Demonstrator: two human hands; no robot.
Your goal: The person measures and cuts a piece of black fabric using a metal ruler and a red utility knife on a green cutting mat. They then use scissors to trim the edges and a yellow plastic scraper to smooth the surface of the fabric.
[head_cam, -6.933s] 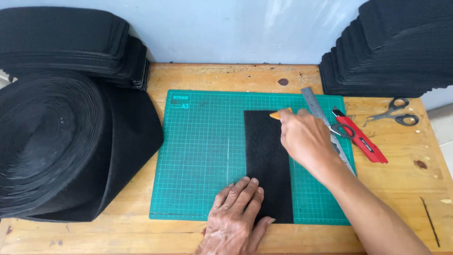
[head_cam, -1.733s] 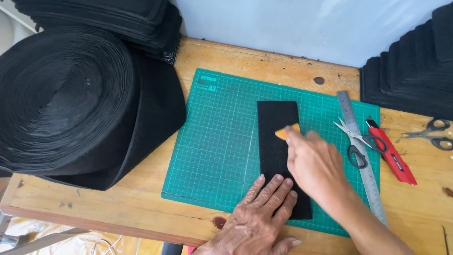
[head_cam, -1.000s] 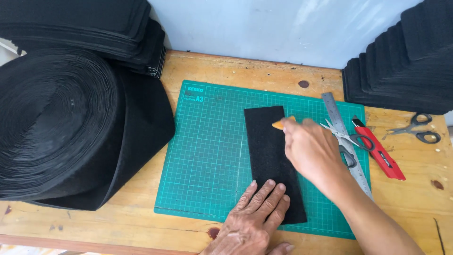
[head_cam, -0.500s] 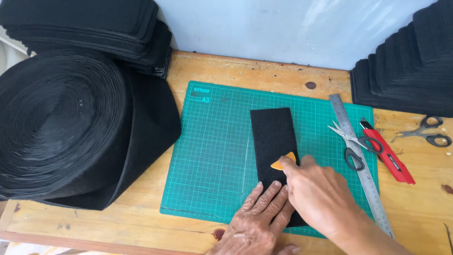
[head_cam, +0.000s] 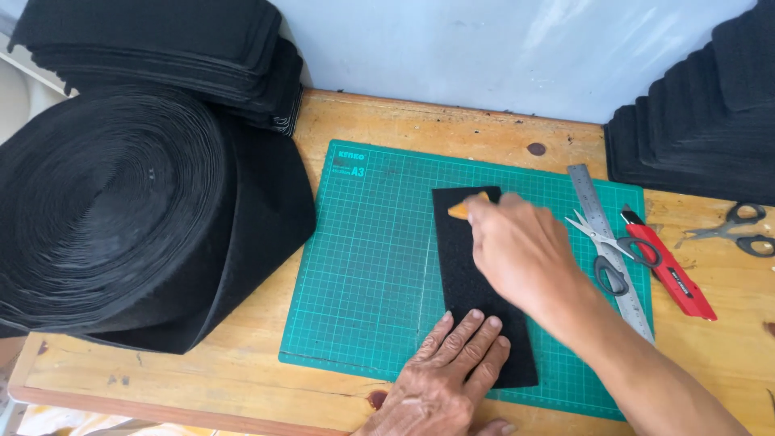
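The black felt strip (head_cam: 476,274), pinned under flat, spread left fingers (head_cam: 472,347), could shift as the right fingers (head_cam: 484,211) pinch an orange chalk piece (head_cam: 462,209) beyond them.

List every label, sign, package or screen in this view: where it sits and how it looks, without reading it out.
No packages, signs or screens.
Pale printed marking: far left corner of the green gridded cutting mat, two short lines of lettering.
Small black label with pale print: on the red utility knife, right of the steel ruler.
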